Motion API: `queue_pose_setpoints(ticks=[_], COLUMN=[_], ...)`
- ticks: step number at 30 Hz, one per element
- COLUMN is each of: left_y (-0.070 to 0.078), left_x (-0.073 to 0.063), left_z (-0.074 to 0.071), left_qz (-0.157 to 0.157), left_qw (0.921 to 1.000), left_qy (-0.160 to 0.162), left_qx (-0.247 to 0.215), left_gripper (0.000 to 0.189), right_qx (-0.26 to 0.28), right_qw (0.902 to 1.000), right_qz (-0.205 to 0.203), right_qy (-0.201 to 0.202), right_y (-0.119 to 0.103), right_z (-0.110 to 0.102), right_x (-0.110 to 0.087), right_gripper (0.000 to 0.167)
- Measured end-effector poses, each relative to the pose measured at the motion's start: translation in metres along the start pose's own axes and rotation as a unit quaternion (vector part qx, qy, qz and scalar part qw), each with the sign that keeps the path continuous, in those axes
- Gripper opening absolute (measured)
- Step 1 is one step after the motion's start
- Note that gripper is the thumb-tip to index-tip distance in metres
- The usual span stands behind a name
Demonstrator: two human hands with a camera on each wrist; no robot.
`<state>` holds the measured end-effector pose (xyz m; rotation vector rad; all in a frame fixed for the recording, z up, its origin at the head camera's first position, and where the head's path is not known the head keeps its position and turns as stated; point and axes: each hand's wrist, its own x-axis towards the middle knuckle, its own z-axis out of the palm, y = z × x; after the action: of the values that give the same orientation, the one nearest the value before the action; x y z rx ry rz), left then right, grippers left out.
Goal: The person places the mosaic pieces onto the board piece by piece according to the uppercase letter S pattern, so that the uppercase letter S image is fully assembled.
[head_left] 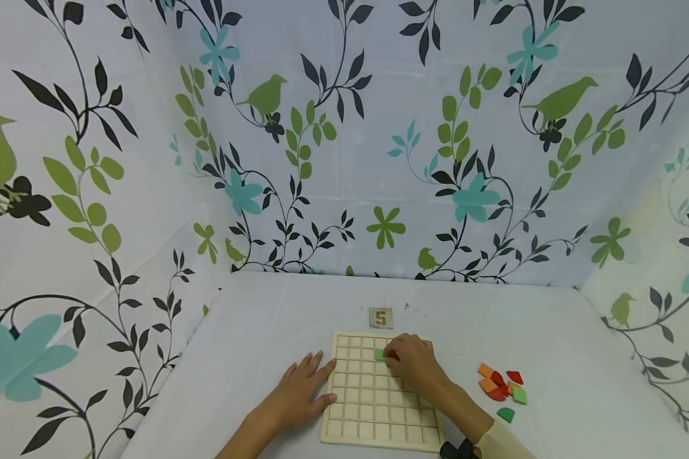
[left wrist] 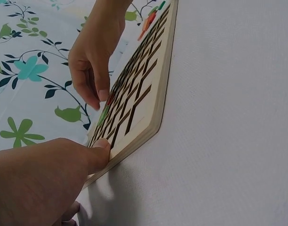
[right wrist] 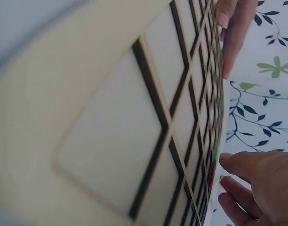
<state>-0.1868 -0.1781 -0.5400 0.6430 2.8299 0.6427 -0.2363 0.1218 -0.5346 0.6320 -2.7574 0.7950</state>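
Observation:
A pale wooden board with a grid of square recesses lies flat on the white table. My left hand rests at its left edge, fingers stretched out; in the left wrist view the thumb touches the rim. Over the board's upper part, my right hand has its thumb and curled fingers around a small red tile, partly hidden by the fingertips. Beside that tile a light green square tile sits in a recess. In the right wrist view, the red tile is low at the grid.
Right of the board lies a loose group of small tiles: orange, red, light green and dark green. A small square with a "5"-like mark lies beyond the board. A patterned cloth hangs behind the table.

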Motion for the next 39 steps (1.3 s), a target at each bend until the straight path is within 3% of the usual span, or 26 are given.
queue_pose_setpoints(ticks=[9, 14, 21, 26, 30, 39], left_y=[0.005, 0.007, 0.007, 0.008, 0.009, 0.008], left_x=[0.0, 0.001, 0.0, 0.0, 0.0, 0.0], left_z=[-0.002, -0.003, -0.003, -0.003, -0.003, -0.003], left_qz=[-0.005, -0.003, -0.004, -0.003, -0.004, -0.003], left_qw=[1.0, 0.9999, 0.9999, 0.9999, 0.9999, 0.9999], left_qy=[-0.008, -0.011, -0.011, -0.011, -0.013, -0.012], left_qx=[0.001, -0.002, -0.002, -0.004, -0.009, 0.0], left_gripper=[0.072, 0.073, 0.073, 0.072, 0.072, 0.072], right_qx=[0.043, 0.019, -0.005, -0.003, 0.011, -0.005], right_qw=[0.9937, 0.9924, 0.9823, 0.9743, 0.9709, 0.9742], right_qz=[0.103, 0.12, 0.173, 0.192, 0.189, 0.196], right_qy=[-0.016, -0.016, -0.072, -0.118, -0.147, -0.112], right_y=[0.033, 0.064, 0.116, 0.15, 0.164, 0.169], right_z=[-0.053, -0.099, -0.152, -0.155, -0.148, -0.138], right_x=[-0.028, -0.049, -0.074, -0.087, -0.093, -0.095], right_gripper=[0.017, 0.027, 0.035, 0.027, 0.019, 0.019])
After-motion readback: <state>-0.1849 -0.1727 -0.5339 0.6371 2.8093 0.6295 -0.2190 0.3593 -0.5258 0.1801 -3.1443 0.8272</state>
